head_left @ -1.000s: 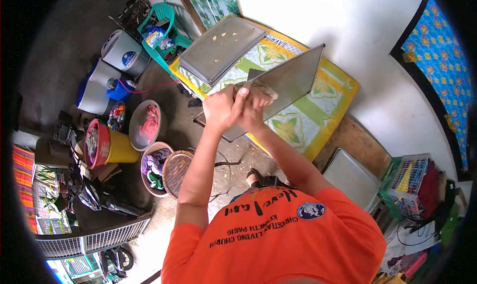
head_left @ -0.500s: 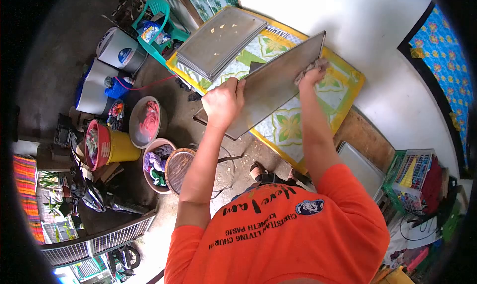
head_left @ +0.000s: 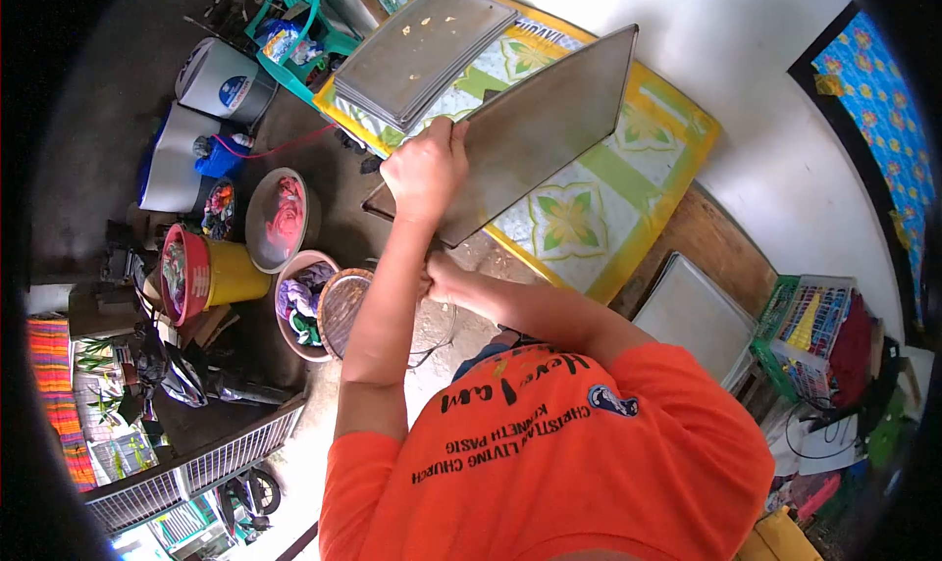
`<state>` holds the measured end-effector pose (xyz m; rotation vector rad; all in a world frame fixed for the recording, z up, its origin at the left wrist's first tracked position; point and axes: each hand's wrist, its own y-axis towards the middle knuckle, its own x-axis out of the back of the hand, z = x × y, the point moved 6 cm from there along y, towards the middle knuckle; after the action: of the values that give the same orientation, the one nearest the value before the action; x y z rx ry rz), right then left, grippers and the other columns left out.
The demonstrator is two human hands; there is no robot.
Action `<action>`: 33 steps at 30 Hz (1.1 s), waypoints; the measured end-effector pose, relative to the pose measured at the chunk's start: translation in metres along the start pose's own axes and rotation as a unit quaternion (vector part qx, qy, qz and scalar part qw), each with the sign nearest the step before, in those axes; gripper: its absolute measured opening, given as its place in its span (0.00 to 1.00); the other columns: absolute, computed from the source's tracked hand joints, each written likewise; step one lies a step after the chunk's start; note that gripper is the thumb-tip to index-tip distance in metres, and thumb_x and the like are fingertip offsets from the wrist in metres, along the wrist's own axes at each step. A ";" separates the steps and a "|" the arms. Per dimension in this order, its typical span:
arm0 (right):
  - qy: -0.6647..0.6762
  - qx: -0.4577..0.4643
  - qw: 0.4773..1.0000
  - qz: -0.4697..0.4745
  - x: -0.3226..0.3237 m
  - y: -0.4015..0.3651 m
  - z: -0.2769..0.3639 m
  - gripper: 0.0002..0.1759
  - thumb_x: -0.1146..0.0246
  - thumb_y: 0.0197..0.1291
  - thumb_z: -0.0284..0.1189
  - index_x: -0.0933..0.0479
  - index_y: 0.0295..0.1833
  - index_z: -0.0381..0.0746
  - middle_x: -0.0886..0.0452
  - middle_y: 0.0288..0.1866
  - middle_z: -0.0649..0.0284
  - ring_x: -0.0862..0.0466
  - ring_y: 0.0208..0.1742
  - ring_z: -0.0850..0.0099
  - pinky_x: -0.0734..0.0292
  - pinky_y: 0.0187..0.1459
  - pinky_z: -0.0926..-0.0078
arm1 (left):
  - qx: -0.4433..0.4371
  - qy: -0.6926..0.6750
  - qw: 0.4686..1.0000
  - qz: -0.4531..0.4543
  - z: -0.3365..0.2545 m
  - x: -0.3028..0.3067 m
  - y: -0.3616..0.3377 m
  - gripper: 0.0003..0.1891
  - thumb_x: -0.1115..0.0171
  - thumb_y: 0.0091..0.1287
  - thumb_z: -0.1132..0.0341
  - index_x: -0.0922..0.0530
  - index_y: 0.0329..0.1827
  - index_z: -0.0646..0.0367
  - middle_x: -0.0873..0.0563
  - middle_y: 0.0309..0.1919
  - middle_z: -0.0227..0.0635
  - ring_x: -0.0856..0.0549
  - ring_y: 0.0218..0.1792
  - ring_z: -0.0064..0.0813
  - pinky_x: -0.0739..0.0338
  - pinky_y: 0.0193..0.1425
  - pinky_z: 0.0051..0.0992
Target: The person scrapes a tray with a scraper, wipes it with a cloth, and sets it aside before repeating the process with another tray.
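Gripping the tilted metal tray (head_left: 549, 115) near its left end with the left hand (head_left: 427, 172), partly over the table (head_left: 569, 226), with the right hand (head_left: 439, 276) half hidden, hold impossible to tell, and risking a dropped right end from any slackening of that grip!

On the orange T-shirt (head_left: 549, 473) we read, inverted, "Here I am" and "CHRISTIAN LIVING CHURCH" beside a name; the lettering (head_left: 542, 30) on the floral tablecloth (head_left: 567, 226), the shirt's round emblem (head_left: 612, 400) and a blue label (head_left: 234, 91) we cannot resolve.
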<state>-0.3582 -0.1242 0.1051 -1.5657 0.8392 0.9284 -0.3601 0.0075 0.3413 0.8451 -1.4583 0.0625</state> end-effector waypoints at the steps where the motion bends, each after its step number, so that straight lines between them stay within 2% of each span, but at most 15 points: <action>1: -0.096 -0.017 0.970 0.223 -0.021 -0.005 -0.011 0.17 0.55 0.67 0.37 0.27 0.43 0.36 0.19 0.32 0.57 0.20 0.27 0.67 0.26 0.26 0.67 | -0.008 -0.007 1.000 0.007 0.002 -0.002 0.000 0.16 0.45 0.66 0.51 0.24 0.27 0.51 0.19 0.17 0.43 0.17 0.21 0.46 0.24 0.24 0.41; 3: -0.309 0.094 0.946 0.013 -0.019 -0.030 0.007 0.13 0.50 0.65 0.30 0.26 0.48 0.35 0.19 0.35 0.61 0.20 0.30 0.72 0.24 0.30 0.70 | -0.016 -0.007 1.000 0.013 0.004 -0.004 0.000 0.15 0.45 0.66 0.51 0.24 0.28 0.51 0.18 0.18 0.42 0.17 0.21 0.46 0.24 0.24 0.41; 6: -0.524 0.140 0.829 0.135 0.000 -0.049 0.068 0.20 0.45 0.64 0.31 0.29 0.59 0.34 0.22 0.52 0.63 0.24 0.51 0.74 0.29 0.55 0.73 | -0.024 -0.002 1.000 0.020 0.005 -0.005 0.003 0.15 0.46 0.66 0.51 0.23 0.31 0.51 0.17 0.19 0.41 0.17 0.21 0.46 0.23 0.24 0.41; 9: -0.642 0.316 0.692 -0.098 -0.040 -0.176 0.169 0.16 0.45 0.58 0.29 0.24 0.50 0.36 0.20 0.43 0.63 0.23 0.42 0.70 0.27 0.47 0.70 | -0.027 -0.012 0.999 0.022 0.002 -0.001 0.004 0.14 0.46 0.66 0.50 0.22 0.34 0.51 0.17 0.20 0.41 0.16 0.22 0.46 0.23 0.25 0.41; 10: -0.533 0.378 0.750 -0.102 -0.043 -0.208 0.196 0.16 0.47 0.59 0.29 0.24 0.51 0.36 0.20 0.44 0.62 0.22 0.42 0.73 0.25 0.45 0.71 | -0.029 -0.019 0.999 0.023 0.002 0.001 0.003 0.14 0.46 0.66 0.50 0.21 0.35 0.51 0.17 0.21 0.41 0.16 0.22 0.46 0.23 0.25 0.41; 11: -0.451 0.489 0.729 -0.159 -0.045 -0.232 0.230 0.17 0.49 0.62 0.30 0.26 0.54 0.38 0.20 0.41 0.63 0.21 0.41 0.73 0.24 0.42 0.72 | -0.028 -0.007 0.998 0.048 0.003 -0.003 0.004 0.15 0.46 0.66 0.50 0.21 0.36 0.50 0.16 0.22 0.41 0.16 0.24 0.45 0.23 0.27 0.41; 14: -0.287 0.668 0.656 -0.204 -0.017 -0.248 0.326 0.30 0.51 0.67 0.41 0.40 0.66 0.32 0.31 0.63 0.53 0.27 0.59 0.63 0.36 0.63 0.67 | -0.036 -0.016 0.998 0.055 0.002 -0.003 0.004 0.15 0.46 0.65 0.49 0.21 0.35 0.51 0.16 0.23 0.42 0.16 0.25 0.45 0.23 0.27 0.41; 17: -0.272 0.683 0.459 -0.498 0.026 -0.202 0.353 0.34 0.50 0.66 0.43 0.44 0.68 0.29 0.48 0.71 0.41 0.41 0.69 0.49 0.44 0.67 0.56 | -0.025 0.004 0.997 0.067 0.000 -0.006 0.004 0.15 0.46 0.65 0.49 0.21 0.35 0.50 0.16 0.22 0.42 0.16 0.25 0.45 0.23 0.28 0.41; 20: -0.364 0.681 0.436 -0.462 -0.003 -0.123 0.238 0.38 0.49 0.63 0.42 0.50 0.70 0.29 0.54 0.71 0.35 0.53 0.72 0.41 0.57 0.69 0.46 | -0.014 0.010 0.998 0.053 0.003 -0.006 0.008 0.14 0.46 0.65 0.50 0.22 0.34 0.49 0.17 0.22 0.42 0.16 0.25 0.46 0.23 0.28 0.42; 22: -0.540 0.654 0.370 -0.379 -0.015 -0.072 0.137 0.38 0.41 0.53 0.36 0.45 0.67 0.29 0.49 0.65 0.32 0.48 0.68 0.36 0.60 0.66 0.34 | 0.000 0.015 0.999 0.047 0.004 -0.007 0.010 0.14 0.46 0.65 0.50 0.22 0.33 0.49 0.17 0.21 0.43 0.16 0.25 0.47 0.23 0.28 0.42; 26: -0.708 0.693 0.107 -0.085 -0.022 -0.067 0.076 0.28 0.36 0.46 0.34 0.27 0.56 0.39 0.34 0.55 0.53 0.38 0.59 0.46 0.46 0.55 0.34 | 0.028 0.008 0.999 0.036 0.005 -0.004 0.006 0.14 0.46 0.65 0.50 0.22 0.32 0.49 0.17 0.21 0.43 0.16 0.24 0.47 0.24 0.27 0.43; 27: -0.727 0.675 0.095 -0.082 -0.021 -0.072 0.095 0.22 0.34 0.43 0.33 0.21 0.48 0.49 0.28 0.49 0.62 0.34 0.55 0.52 0.41 0.52 0.42 | 0.019 0.009 0.999 0.035 0.005 -0.004 0.006 0.14 0.45 0.65 0.50 0.22 0.32 0.49 0.17 0.21 0.42 0.16 0.24 0.47 0.24 0.27 0.42; 28: -0.703 0.649 0.243 -0.160 -0.006 -0.067 0.142 0.17 0.35 0.42 0.31 0.20 0.43 0.53 0.26 0.44 0.61 0.32 0.52 0.54 0.40 0.54 0.45 | 0.010 0.010 0.999 0.036 0.006 -0.003 0.005 0.14 0.45 0.65 0.50 0.22 0.31 0.49 0.17 0.20 0.42 0.16 0.24 0.47 0.24 0.27 0.42; 31: -0.564 0.691 0.088 -0.443 0.028 -0.137 0.268 0.27 0.39 0.48 0.30 0.30 0.56 0.32 0.31 0.57 0.47 0.34 0.58 0.45 0.44 0.59 0.41 | -0.016 -0.006 1.000 0.010 0.007 -0.009 0.007 0.14 0.44 0.64 0.50 0.23 0.29 0.50 0.17 0.20 0.41 0.16 0.23 0.46 0.24 0.25 0.42; 33: -0.482 0.635 0.263 -0.544 0.065 -0.165 0.346 0.32 0.44 0.57 0.35 0.38 0.65 0.29 0.39 0.67 0.44 0.37 0.65 0.47 0.46 0.65 0.49 | -0.023 -0.012 1.000 -0.002 0.003 -0.010 0.004 0.15 0.43 0.63 0.50 0.23 0.28 0.51 0.18 0.19 0.41 0.17 0.22 0.45 0.25 0.24 0.42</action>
<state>-0.2294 0.2416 0.0787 0.3369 -0.5655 -0.1973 -0.3660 0.0128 0.3339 0.8139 -1.4748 0.0155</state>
